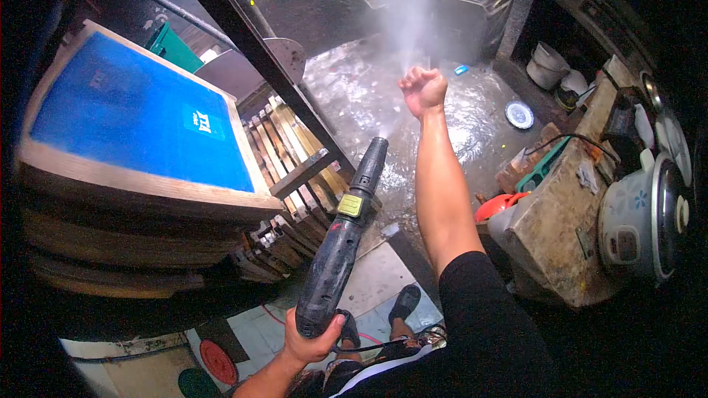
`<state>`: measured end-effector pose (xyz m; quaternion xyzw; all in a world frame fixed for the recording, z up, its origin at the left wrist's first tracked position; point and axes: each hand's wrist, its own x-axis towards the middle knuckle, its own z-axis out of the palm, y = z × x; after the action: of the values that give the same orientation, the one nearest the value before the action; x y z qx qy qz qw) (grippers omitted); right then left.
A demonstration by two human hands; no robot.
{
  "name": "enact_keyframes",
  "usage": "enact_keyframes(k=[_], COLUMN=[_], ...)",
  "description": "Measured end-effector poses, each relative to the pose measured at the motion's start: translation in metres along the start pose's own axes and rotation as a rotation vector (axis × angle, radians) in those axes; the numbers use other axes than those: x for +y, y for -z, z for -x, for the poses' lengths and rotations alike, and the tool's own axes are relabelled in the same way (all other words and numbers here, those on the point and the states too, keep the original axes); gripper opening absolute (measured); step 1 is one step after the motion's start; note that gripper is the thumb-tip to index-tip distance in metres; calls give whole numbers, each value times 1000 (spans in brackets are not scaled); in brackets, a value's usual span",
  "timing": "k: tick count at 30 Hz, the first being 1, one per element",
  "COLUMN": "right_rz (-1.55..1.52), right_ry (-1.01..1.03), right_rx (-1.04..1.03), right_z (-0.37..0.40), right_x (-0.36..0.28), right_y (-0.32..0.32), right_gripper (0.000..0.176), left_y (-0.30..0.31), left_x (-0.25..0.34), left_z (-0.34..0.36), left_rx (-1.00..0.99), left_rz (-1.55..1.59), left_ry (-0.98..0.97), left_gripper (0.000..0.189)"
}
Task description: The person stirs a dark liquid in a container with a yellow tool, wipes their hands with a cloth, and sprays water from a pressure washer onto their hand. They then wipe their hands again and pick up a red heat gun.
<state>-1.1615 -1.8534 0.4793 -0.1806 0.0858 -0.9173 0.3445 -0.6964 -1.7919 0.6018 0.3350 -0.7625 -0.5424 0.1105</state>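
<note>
My left hand (313, 339) grips the handle of a black pressure-washer gun (343, 239), whose barrel points up and away toward the wet floor. My right hand (422, 90) is stretched forward at arm's length, closed in a fist with nothing visible in it. A column of mist (404, 7) rises just beyond the fist. At the left, a stack of wooden screen-printing frames lies flat; the top frame (140, 114) carries blue mesh with a small white logo.
More wooden frames (295, 169) stand on edge beside a slanted metal post (273, 66). The concrete floor (361, 88) is wet. A stone counter (560, 214) at right holds a rice cooker (641, 221). Buckets (549, 66) stand behind. My sandalled foot (404, 302) is below.
</note>
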Motion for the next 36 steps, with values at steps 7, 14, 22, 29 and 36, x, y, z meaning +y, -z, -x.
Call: enact_keyframes(k=[7, 14, 22, 29, 36], right_rz=[124, 86, 1010, 1692, 1588], right_ry=[3, 17, -241, -354, -418], right_rx=[247, 219, 235, 550, 276], right_z=[-7, -11, 12, 138, 328], right_x=[4, -1, -14, -61, -56], right_y=[7, -12, -15, -81, -183], right_gripper=[25, 31, 51, 73, 91], left_y=[-1, -8, -46, -89, -140], left_x=[-2, 3, -24, -46, -7], left_z=[1, 3, -62, -116, -93], left_rx=[-11, -24, 20, -216, -498], left_rz=[16, 8, 195, 78, 326], left_ry=[0, -26, 12, -69, -185], left_gripper=[14, 12, 20, 20, 38])
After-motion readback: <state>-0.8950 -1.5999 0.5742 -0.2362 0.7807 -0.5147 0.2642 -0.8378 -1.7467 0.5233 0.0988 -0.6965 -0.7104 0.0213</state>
